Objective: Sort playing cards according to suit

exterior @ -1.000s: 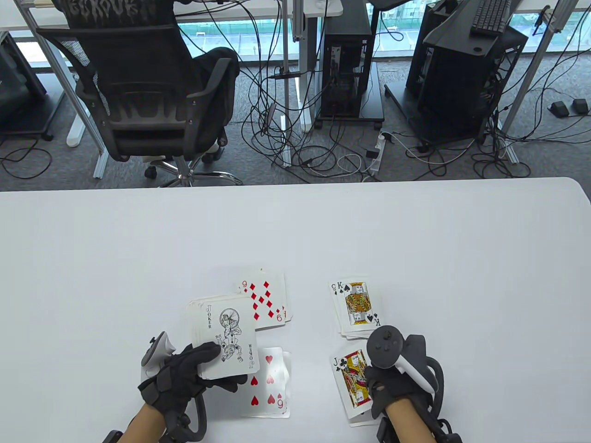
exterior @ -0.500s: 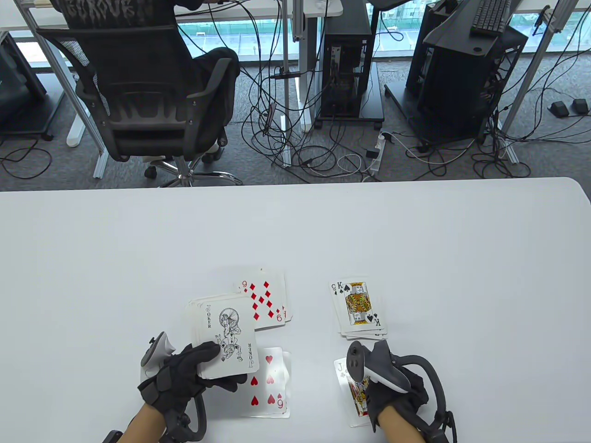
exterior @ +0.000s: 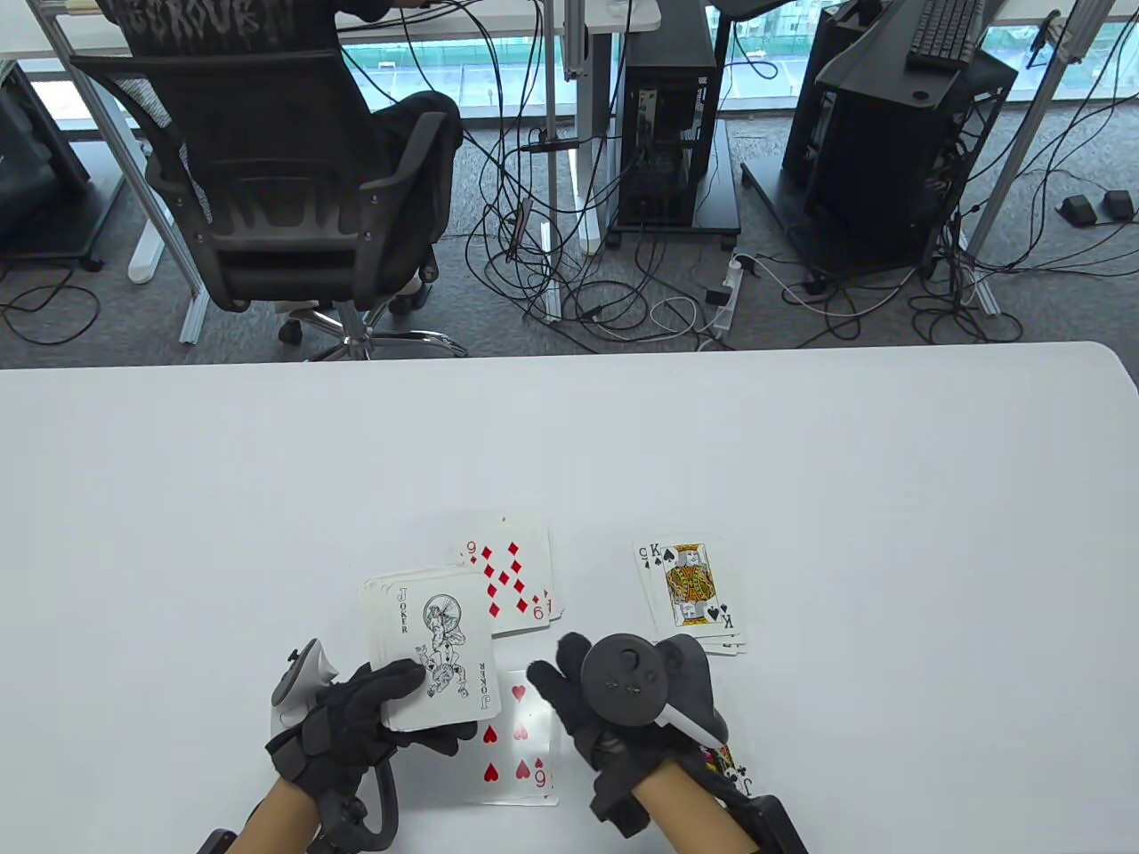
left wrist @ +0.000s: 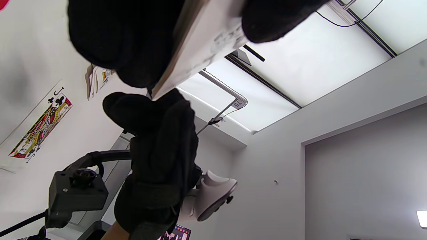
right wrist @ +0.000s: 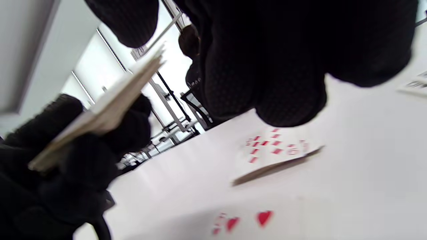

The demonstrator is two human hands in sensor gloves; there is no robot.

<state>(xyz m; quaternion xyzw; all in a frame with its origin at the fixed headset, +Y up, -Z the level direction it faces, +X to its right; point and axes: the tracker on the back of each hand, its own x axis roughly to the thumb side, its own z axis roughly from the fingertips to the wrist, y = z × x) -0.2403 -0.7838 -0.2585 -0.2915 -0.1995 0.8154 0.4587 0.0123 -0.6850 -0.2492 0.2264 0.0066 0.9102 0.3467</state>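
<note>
Since half a second ago, your right hand (exterior: 623,703) has left the jack-of-clubs pile (exterior: 734,772) and swung left; it now hovers between the hearts pile (exterior: 521,747) and that jack, most of which sits behind your wrist. Its fingers are spread and relaxed, holding nothing. Your left hand (exterior: 356,721) has not shifted: thumb on top, fingers beneath, it grips the deck (exterior: 432,645) with the joker face up, just left of your right fingertips.

From above, the nine-of-diamonds pile (exterior: 512,578) lies beyond the deck on the counter (exterior: 801,463), and the king-of-spades pile (exterior: 690,587) beyond your right hand. Only the left wrist view shows the jack's face in full, flat on the counter. The right wrist view alone shows the deck edge-on, lifted off the counter, though it is blurred.
</note>
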